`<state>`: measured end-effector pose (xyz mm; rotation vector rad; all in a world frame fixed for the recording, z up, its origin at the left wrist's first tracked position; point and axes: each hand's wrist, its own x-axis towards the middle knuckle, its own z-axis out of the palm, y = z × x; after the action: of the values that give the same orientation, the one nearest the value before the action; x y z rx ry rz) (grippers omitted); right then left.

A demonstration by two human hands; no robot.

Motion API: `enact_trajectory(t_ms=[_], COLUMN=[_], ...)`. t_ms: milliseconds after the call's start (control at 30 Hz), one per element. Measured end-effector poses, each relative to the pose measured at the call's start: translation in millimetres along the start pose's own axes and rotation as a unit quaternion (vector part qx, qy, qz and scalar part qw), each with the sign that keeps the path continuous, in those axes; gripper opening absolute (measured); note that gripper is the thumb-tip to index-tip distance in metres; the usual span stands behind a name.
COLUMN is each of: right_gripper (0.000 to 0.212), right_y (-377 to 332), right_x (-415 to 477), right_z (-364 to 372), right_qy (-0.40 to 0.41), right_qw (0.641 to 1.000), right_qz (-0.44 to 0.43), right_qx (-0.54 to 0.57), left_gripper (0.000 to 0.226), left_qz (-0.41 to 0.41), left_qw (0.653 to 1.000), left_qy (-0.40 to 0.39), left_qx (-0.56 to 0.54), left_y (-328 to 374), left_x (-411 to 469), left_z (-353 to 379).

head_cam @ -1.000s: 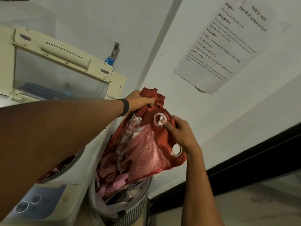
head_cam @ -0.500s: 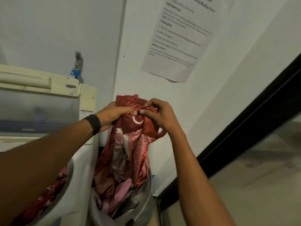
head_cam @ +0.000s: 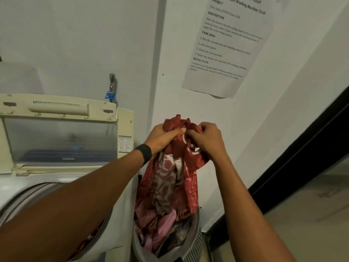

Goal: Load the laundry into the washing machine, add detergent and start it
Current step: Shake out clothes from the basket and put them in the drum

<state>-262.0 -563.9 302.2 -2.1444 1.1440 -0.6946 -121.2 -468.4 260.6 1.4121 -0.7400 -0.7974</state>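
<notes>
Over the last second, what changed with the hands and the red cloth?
The right hand moved up from the eyelet lower on the red cloth to grip its bunched top beside the left hand. The cloth now hangs gathered and narrower. Unchanged: the left hand grips the top, the cloth's lower end lies in the basket, and the washing machine lid stands open.

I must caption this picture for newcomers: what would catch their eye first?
At centre, the left hand and the right hand grip a red patterned cloth with ring eyelets, hanging into a grey striped laundry basket. At left stands a cream top-loading washing machine, its clear-windowed lid raised.
</notes>
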Motion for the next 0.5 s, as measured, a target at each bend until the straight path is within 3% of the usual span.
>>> enact_trajectory(t_ms=[67, 133, 267, 367, 500], right_gripper=[0.02, 0.019, 0.032, 0.045, 0.035], right_y=[-5, -9, -8, -9, -3], right_x=[-1, -3, -5, -6, -12], right_z=[8, 8, 1, -6, -3], right_qy=[0.052, 0.045, -0.105, -0.199, -0.186], right_qw=[0.998, 0.999, 0.985, 0.954, 0.952], right_qz=[0.021, 0.029, 0.063, 0.083, 0.027], right_qx=[-0.005, 0.003, 0.123, 0.207, 0.243], left_gripper=[0.036, 0.048, 0.084, 0.079, 0.045], left_qz=[0.008, 0.012, 0.003, 0.011, 0.007], left_qw=[1.0, 1.0, 0.996, 1.0, 0.996], left_qy=[-0.007, -0.027, -0.08, 0.001, 0.048], left_qx=[-0.005, -0.006, 0.037, 0.003, -0.068], left_y=[3, 3, -1, -7, -6], left_x=[-4, -7, -6, 1, 5], left_z=[9, 10, -3, -7, -6])
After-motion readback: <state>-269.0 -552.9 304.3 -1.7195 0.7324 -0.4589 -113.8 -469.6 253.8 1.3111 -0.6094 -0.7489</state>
